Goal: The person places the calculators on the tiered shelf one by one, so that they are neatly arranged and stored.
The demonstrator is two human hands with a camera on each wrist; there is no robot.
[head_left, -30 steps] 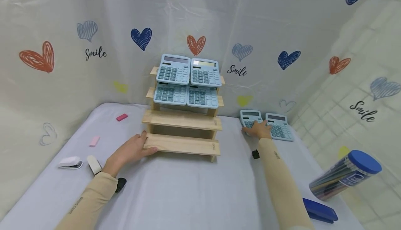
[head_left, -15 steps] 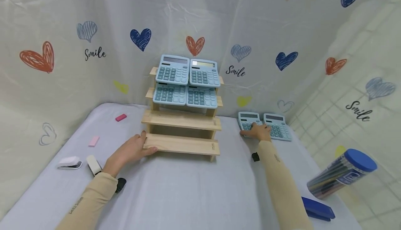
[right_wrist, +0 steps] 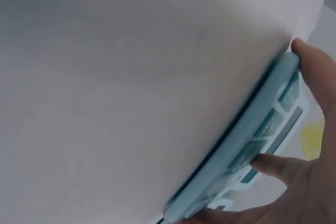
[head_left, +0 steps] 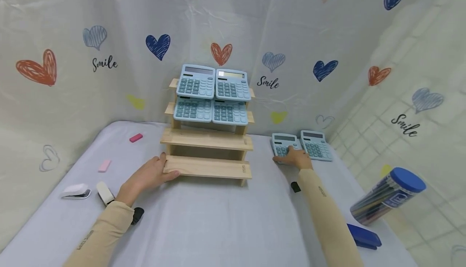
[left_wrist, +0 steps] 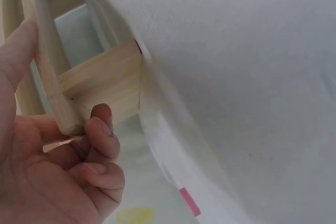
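A stepped wooden rack [head_left: 205, 138] stands against the curtain. Two light-blue calculators lean on its top tier, and two more sit on the tier below. My left hand [head_left: 147, 174] holds the left end of the lowest shelf [head_left: 207, 167], thumb along the front and fingers curled at the end, as the left wrist view shows. To the right of the rack, my right hand [head_left: 295, 157] grips a light-blue calculator [right_wrist: 231, 145] across its width, with a fingertip on the keys. This calculator lies low at the table. Another calculator [head_left: 316, 145] lies just right of it.
On the left lie a dark pink eraser [head_left: 136, 137], a pale pink eraser [head_left: 104, 166], a white stapler [head_left: 75, 191] and a second white one [head_left: 105, 193]. A clear tub of pencils [head_left: 387, 196] with a blue lid and a dark blue stapler [head_left: 364, 236] are at right.
My right hand and the calculator under it have shifted slightly toward me. The whole head view has drifted a little. My left hand stays on the shelf end.
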